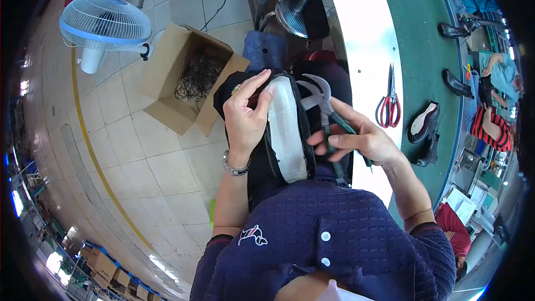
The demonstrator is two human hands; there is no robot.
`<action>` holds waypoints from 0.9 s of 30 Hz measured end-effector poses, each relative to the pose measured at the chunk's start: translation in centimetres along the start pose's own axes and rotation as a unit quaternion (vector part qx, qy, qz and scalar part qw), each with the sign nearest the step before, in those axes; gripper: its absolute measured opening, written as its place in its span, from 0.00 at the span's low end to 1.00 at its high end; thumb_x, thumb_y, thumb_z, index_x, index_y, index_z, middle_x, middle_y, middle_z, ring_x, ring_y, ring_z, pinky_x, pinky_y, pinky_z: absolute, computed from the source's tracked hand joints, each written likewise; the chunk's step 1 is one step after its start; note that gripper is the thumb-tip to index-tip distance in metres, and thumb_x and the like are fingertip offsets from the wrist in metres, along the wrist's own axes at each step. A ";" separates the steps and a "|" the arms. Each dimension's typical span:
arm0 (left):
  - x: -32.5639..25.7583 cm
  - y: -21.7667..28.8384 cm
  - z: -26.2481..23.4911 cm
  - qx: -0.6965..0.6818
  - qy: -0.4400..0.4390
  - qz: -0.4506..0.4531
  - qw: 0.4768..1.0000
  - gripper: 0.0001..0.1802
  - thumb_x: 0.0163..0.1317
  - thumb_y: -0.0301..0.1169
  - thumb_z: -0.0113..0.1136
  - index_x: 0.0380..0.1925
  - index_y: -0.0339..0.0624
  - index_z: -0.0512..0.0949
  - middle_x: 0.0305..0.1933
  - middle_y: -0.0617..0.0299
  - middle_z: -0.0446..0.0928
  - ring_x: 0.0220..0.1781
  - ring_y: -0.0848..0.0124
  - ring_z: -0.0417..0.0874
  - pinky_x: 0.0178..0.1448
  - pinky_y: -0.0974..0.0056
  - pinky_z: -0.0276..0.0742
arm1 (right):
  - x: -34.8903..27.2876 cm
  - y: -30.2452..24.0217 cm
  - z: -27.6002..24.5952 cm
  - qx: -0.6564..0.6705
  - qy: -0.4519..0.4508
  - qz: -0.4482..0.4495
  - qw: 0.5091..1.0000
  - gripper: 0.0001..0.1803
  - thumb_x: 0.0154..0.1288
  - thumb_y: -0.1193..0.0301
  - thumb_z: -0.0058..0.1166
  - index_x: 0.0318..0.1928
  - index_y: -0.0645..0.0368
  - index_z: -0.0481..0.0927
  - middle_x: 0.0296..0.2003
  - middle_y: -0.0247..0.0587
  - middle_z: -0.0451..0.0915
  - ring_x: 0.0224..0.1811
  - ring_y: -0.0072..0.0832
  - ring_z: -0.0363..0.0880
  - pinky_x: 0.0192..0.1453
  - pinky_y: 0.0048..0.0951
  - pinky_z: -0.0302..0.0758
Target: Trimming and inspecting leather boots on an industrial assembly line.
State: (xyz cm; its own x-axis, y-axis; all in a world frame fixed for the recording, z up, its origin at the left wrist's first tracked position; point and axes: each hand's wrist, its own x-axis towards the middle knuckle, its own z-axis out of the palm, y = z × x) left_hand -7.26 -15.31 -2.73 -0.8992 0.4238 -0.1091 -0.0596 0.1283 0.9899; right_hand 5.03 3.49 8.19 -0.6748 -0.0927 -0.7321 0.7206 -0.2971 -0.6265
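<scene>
Shoe (287,134), black with pale insole facing up, is held upside down over the lap, gripped at its toe end by the left hand (245,117). Lasting pincers (323,106) are clasped in the right hand (362,139), jaws at the upper's edge. Risk: pincers may slip off the leather and nick the left fingers nearby.

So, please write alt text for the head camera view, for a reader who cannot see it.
A person's left hand holds an upturned black shoe with a white insole, while the right hand grips lasting pincers at its toe. Red scissors lie on the bench beside them.
</scene>
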 end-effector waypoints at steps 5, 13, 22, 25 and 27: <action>0.3 1.3 0.5 0.058 0.002 0.039 0.998 0.13 0.61 0.24 0.59 0.45 0.34 0.82 0.47 0.51 0.83 0.50 0.63 0.84 0.55 0.65 0.76 | 2.1 -0.5 1.0 0.050 -0.057 0.029 0.997 0.37 0.74 0.73 0.44 0.76 0.47 0.40 0.49 0.49 0.79 0.51 0.31 0.79 0.50 0.33 0.78; 0.5 0.5 0.8 0.053 0.019 0.063 0.996 0.12 0.62 0.21 0.58 0.46 0.35 0.81 0.44 0.58 0.82 0.43 0.75 0.81 0.47 0.71 0.77 | 3.5 2.0 1.5 -0.147 0.026 -0.101 0.984 0.34 0.74 0.72 0.44 0.74 0.57 0.45 0.26 0.36 0.73 0.26 0.23 0.75 0.34 0.27 0.77; 0.5 1.0 2.0 -0.178 0.020 -0.074 0.981 0.13 0.62 0.24 0.60 0.46 0.32 0.81 0.47 0.56 0.82 0.45 0.74 0.82 0.49 0.70 0.77 | 2.6 2.8 2.4 -0.233 0.098 -0.141 0.957 0.35 0.72 0.74 0.45 0.74 0.57 0.45 0.23 0.43 0.78 0.24 0.30 0.80 0.34 0.34 0.78; 1.1 0.9 2.1 -0.132 0.003 -0.139 0.981 0.16 0.63 0.28 0.63 0.48 0.30 0.80 0.45 0.58 0.82 0.41 0.79 0.81 0.47 0.73 0.76 | 1.8 0.7 1.9 -0.319 0.061 -0.090 0.942 0.35 0.72 0.74 0.46 0.73 0.53 0.47 0.23 0.46 0.80 0.24 0.33 0.82 0.33 0.37 0.79; 1.2 0.8 1.9 -0.159 -0.007 -0.139 0.977 0.16 0.63 0.29 0.64 0.48 0.31 0.80 0.43 0.60 0.82 0.40 0.79 0.80 0.46 0.74 0.75 | 1.7 0.1 1.4 -0.314 0.058 -0.077 0.945 0.34 0.72 0.74 0.46 0.73 0.52 0.48 0.23 0.46 0.80 0.24 0.34 0.82 0.33 0.37 0.79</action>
State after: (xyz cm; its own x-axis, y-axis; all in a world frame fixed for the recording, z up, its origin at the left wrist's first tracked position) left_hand -7.54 -13.00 -2.23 -0.8235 0.4244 -0.3766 -0.4343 -0.0444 0.8997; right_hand 3.68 2.01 7.24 -0.7836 0.0216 -0.6209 0.5925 0.3265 -0.7364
